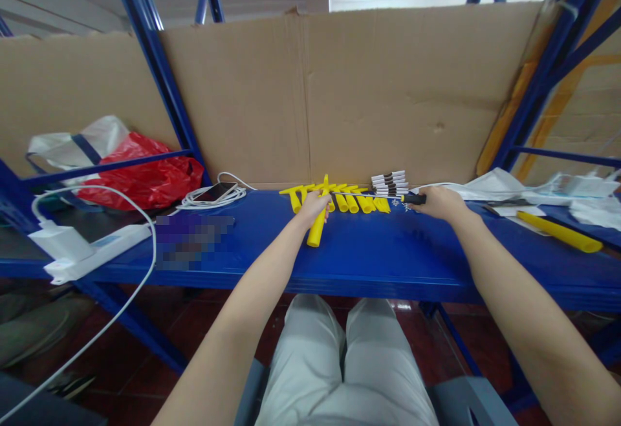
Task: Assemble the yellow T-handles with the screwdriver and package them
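Observation:
My left hand [315, 206] is closed around a yellow T-shaped plastic piece [317, 229], its round tube end pointing toward me. In my right hand [440, 203] is a screwdriver [412, 199] with a black and yellow handle. Its long metal shaft lies level and points left, with the tip at the head of the yellow piece; whether it touches a screw there is too small to tell. Behind the left hand, several similar yellow pieces [353, 203] lie in a row on the blue table [383, 251]. Small silvery parts [406, 205] lie near the screwdriver handle.
White and dark sticks [390, 182] are stacked at the back. Another yellow tube [560, 231] lies at the right, near white wrapping [499, 185]. On the left are a coiled white cable [212, 197], a power strip [104, 251] and a red bag [150, 167]. Cardboard [363, 96] walls the back.

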Tool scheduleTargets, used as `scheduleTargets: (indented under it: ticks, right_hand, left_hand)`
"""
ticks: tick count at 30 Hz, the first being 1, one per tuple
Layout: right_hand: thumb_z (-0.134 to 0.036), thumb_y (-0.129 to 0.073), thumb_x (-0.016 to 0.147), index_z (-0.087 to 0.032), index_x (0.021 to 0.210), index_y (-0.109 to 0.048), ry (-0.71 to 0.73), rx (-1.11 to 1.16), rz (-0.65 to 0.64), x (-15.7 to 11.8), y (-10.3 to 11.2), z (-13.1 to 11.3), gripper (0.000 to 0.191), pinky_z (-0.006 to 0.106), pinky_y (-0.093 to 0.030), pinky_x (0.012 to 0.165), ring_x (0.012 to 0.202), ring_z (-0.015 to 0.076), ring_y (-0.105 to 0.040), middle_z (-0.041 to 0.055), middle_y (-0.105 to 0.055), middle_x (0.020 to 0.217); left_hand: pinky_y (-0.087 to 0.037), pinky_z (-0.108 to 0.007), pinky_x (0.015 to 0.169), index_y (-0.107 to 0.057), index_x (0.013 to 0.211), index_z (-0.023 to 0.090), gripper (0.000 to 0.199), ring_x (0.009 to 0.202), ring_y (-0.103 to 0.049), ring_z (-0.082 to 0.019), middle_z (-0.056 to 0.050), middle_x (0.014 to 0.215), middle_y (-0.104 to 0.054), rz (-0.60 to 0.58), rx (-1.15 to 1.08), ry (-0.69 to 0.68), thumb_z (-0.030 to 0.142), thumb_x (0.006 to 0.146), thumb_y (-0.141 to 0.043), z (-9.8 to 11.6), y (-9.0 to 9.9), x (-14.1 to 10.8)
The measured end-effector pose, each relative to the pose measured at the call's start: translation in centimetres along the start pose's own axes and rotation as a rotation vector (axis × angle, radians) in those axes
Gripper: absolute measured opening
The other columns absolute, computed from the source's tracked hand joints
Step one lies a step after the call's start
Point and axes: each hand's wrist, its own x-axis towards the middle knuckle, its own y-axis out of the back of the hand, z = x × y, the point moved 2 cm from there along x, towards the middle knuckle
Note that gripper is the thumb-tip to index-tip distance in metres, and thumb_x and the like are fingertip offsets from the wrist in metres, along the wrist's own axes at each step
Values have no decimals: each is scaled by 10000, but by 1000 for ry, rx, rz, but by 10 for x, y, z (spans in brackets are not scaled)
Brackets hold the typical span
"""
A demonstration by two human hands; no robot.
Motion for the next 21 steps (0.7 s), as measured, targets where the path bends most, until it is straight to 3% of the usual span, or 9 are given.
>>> scheduleTargets:
  ticks: [10, 21]
  right_hand:
    - [-342, -578, 748, -190, 995, -684, 99, 33, 31, 5, -7, 5, 309, 327, -443, 664, 841, 283, -661, 117, -718, 881]
    - [-309, -616, 714, -190, 919, -687, 161, 19, 107, 8, -11, 11, 247, 339, -443, 694, 881, 284, -623, 122, -669, 907]
  left_hand:
    - [-376, -183, 386, -496, 853, 176, 131, 339, -429, -84, 81, 471, -443, -1, 9, 5, 92, 754, -478, -4, 1, 4]
    - [-359, -175, 366, -481, 812, 176, 106, 332, -429, -79, 78, 470, -445, 16, 4, -4, 89, 752, -473, -3, 1, 4]
